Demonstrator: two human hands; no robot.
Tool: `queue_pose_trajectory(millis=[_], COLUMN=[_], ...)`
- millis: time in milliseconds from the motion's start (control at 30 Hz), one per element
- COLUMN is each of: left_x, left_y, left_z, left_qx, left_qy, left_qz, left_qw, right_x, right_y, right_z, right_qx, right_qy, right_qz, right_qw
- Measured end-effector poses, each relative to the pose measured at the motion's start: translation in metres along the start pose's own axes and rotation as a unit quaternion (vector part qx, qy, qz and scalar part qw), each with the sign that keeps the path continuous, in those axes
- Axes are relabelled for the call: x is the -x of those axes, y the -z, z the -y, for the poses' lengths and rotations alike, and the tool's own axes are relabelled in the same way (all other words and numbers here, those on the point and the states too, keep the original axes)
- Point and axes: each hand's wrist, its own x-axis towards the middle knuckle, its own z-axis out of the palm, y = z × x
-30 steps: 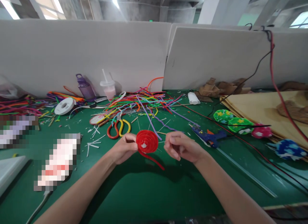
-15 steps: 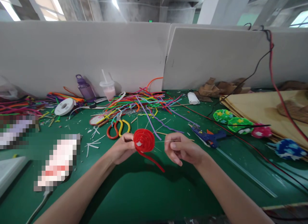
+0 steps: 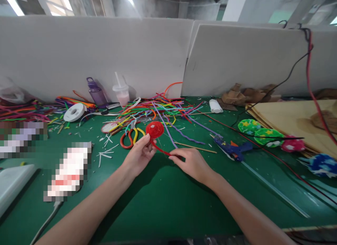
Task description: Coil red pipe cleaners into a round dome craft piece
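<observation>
A red coil of fuzzy stem (image 3: 155,130) with a small pale spot at its middle is pinched at its lower left edge by my left hand (image 3: 140,152). From the coil a loose red tail slants down to the right, and its end is between the thumb and fingers of my right hand (image 3: 193,164). Both hands are above the green table (image 3: 158,210). Behind my left hand lie pliers with red and yellow handles (image 3: 127,139). A thin wooden stick (image 3: 196,147) rests just beyond my right hand.
Colourful fuzzy stems (image 3: 158,110) pile up at the back, near a cup with a straw (image 3: 121,94) and a purple bottle (image 3: 97,94). A blue glue gun (image 3: 231,148) and patterned green pieces (image 3: 268,136) lie right. A white spool (image 3: 75,112) sits left.
The red coil has moved up slightly and tilted in my left hand. My right hand has come left and down and now grips the red tail, which was hanging free.
</observation>
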Motion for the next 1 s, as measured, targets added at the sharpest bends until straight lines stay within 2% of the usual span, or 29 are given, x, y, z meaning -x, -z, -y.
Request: queue_pose_trajectory(millis=[67,267,567,767,1000], left_x=[0.0,-0.005,-0.006,-0.006,-0.005], left_y=[0.0,0.005,0.006,0.007,0.006], left_z=[0.0,0.0,0.003,0.003,0.003], left_qx=[-0.006,-0.012,-0.081,-0.117,-0.126], left_qy=[-0.001,-0.022,-0.006,0.01,0.028], left_qz=[0.0,-0.007,-0.006,0.005,0.021], left_qw=[1.0,1.0,0.997,0.993,0.991], right_x=[0.001,0.002,-0.001,-0.002,-0.003], right_y=[0.001,0.01,0.015,0.018,0.022], right_z=[-0.001,-0.001,0.004,0.006,0.008], right_qx=[0.006,0.072,0.031,0.027,-0.021], right_qy=[0.017,0.048,0.037,0.035,-0.013], right_qz=[-0.014,-0.142,-0.232,-0.266,-0.289], right_qw=[1.0,0.986,0.971,0.963,0.957])
